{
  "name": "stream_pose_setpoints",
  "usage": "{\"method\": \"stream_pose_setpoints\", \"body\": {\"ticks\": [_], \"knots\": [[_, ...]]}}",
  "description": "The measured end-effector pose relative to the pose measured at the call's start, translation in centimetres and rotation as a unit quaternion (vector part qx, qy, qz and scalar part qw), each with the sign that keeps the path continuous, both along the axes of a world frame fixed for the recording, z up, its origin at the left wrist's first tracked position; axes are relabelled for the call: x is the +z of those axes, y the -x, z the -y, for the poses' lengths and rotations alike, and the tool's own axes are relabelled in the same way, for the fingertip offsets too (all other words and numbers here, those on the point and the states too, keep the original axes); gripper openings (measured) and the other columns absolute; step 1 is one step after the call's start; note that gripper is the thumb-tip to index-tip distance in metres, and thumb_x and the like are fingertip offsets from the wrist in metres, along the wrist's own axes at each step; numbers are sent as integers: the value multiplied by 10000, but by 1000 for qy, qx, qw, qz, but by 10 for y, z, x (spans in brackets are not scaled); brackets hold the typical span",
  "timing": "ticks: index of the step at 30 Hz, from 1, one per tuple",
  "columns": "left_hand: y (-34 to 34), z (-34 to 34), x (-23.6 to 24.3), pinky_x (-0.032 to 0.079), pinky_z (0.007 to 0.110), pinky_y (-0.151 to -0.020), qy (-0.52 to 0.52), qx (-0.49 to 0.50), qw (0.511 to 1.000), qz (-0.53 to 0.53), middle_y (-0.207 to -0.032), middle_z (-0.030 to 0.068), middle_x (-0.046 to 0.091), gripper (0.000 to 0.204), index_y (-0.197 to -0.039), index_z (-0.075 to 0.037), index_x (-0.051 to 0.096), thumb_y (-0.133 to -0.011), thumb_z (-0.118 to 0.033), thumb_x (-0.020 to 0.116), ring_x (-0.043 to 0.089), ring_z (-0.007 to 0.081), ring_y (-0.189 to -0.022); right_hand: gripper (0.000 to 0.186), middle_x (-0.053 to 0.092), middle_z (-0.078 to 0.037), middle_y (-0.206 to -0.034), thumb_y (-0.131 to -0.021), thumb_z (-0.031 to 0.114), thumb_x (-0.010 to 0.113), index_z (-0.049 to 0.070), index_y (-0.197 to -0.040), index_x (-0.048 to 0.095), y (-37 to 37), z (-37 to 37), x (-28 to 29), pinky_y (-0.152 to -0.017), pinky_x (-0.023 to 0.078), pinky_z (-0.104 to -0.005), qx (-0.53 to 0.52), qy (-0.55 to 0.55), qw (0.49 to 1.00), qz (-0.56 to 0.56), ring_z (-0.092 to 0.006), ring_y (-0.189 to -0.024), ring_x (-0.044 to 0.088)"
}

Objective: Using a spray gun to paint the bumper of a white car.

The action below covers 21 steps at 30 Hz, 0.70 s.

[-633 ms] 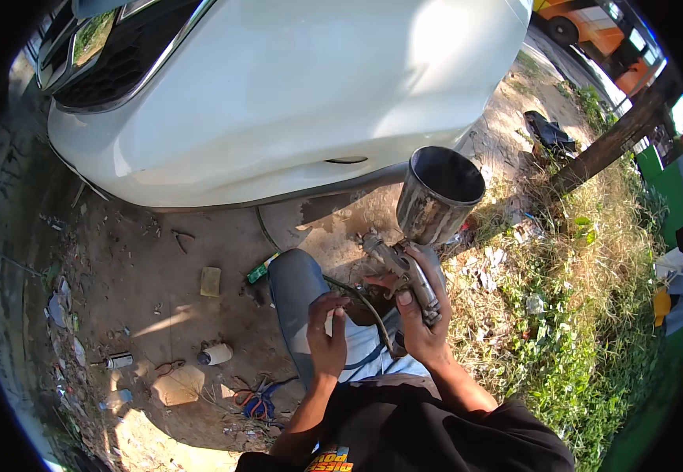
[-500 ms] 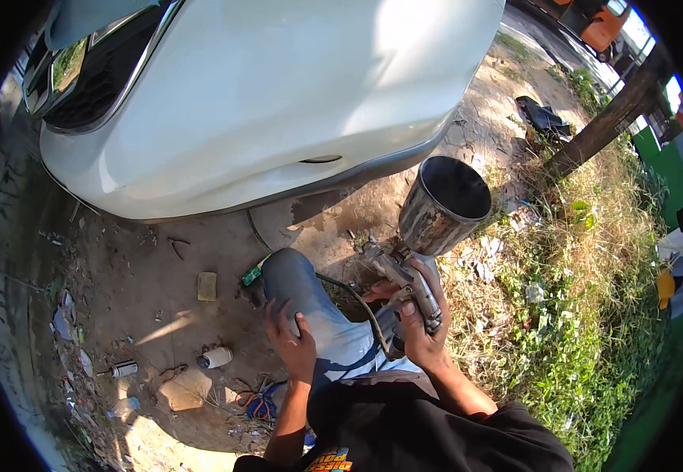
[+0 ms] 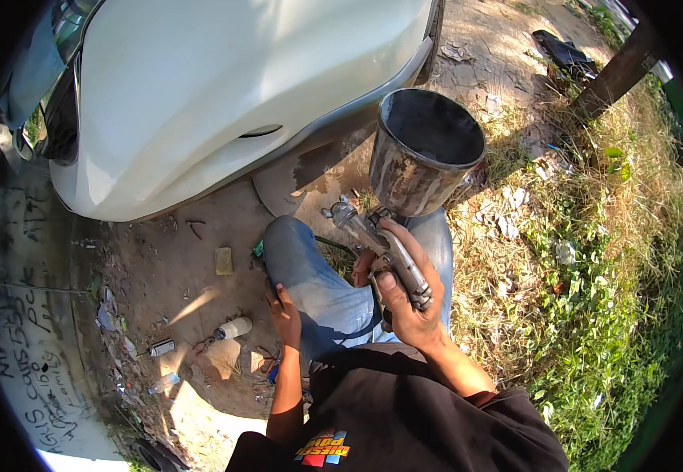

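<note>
A metal spray gun (image 3: pixel 359 228) with a large, stained paint cup (image 3: pixel 408 179) is gripped in my right hand (image 3: pixel 414 308). Its nozzle end points up and left, and the cup stands tilted on top with its mouth uncovered. The cup's inside is dark. My left hand (image 3: pixel 285 318) holds nothing and lies against the side of my bent left leg (image 3: pixel 298 263), fingers extended. Beyond my knees is the pale, glossy car body panel (image 3: pixel 176 102), well apart from the gun's nozzle. A green hose (image 3: pixel 333 245) passes by my leg, partly hidden.
On the dirt at left lie a yellowish block (image 3: pixel 224 260), a white bottle (image 3: pixel 233 328), a small can (image 3: pixel 162 347) and pliers (image 3: pixel 195 228). A wall with writing (image 3: pixel 31 346) borders the left. Grass (image 3: pixel 585 315) and a wooden post (image 3: pixel 616 72) are on the right.
My view has shifted, so the car sits farther left and up. The spray gun and cup appear nearer and higher. My left hand has turned and lowered along my leg.
</note>
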<state>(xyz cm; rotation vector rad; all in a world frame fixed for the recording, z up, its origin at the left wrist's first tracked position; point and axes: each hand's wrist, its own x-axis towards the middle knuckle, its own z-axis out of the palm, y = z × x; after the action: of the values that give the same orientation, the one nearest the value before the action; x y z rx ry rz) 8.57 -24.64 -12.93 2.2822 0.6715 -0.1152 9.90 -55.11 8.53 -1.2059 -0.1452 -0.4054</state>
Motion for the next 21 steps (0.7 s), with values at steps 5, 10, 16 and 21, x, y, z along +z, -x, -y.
{"method": "stream_pose_setpoints", "body": {"ticks": [5, 10, 16, 21], "knots": [[-1, 18, 8, 405, 506, -1127, 9, -32, 996, 84, -1494, 343, 503, 644, -1538, 41, 416, -1128, -455, 427, 488, 525, -1360, 623, 678, -181, -971, -1082, 259, 609, -80, -1554, 382, 2, 15, -7, -795, 531, -348, 1, 16, 1000, -12, -204, -855, 636], [-2, 24, 10, 404, 517, -1129, -31, -61, 992, 103, -1515, 339, 481, 636, -1549, 32, 401, -1132, -449, 408, 484, 522, -1366, 541, 704, -160, -1025, -1058, 113, 639, -49, -1536, 446, -1, 26, -14, -776, 543, -311, -62, -37, 997, 12, -171, -853, 648], [-7, 48, 18, 408, 534, -1124, -61, -44, 995, 61, -1528, 350, 451, 614, -1536, 38, 407, -1134, -426, 384, 474, 544, -1363, 574, 674, -129, -1009, -1077, 123, 594, -27, -1585, 373, -18, 46, 6, -760, 512, -290, -149, -58, 987, 14, -142, -821, 596], [-13, 68, 35, 410, 587, -1094, -74, -30, 995, 52, -1484, 385, 465, 657, -1526, 39, 413, -1112, -471, 404, 486, 590, -1309, 586, 637, -84, -945, -1093, 175, 583, -26, -1595, 357, -43, 61, 35, -729, 478, -277, -224, -40, 974, 12, -114, -796, 545]]}}
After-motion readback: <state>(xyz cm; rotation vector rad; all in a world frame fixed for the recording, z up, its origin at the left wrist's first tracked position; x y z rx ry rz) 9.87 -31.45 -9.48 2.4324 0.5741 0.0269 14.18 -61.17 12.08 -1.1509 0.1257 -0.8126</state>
